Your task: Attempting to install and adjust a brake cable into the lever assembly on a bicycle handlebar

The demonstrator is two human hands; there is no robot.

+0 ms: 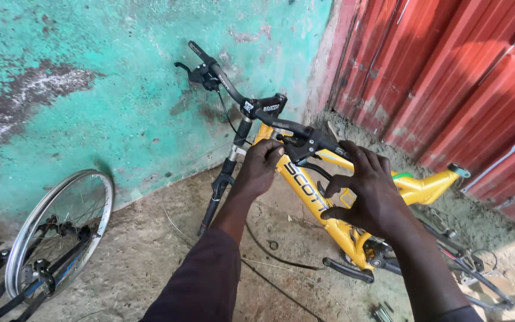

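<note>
A yellow bicycle frame [415, 188] with no front wheel stands against a turquoise wall, its black handlebar [239, 98] angled up to the left. My left hand [258, 167] is closed on the brake and shifter unit [299, 143] near the right end of the bar. My right hand [368, 191] hovers with fingers spread over the right grip [335, 146], its fingertips touching the grip. The black suspension fork [219, 191] rests with its tip on the ground.
A loose spoked wheel [61, 229] leans at the lower left by the turquoise wall [90, 89]. Red corrugated metal sheeting [448, 71] stands at the right. A black cable [269, 253] lies on the dirt floor. The pedal crank [350, 269] sticks out below the frame.
</note>
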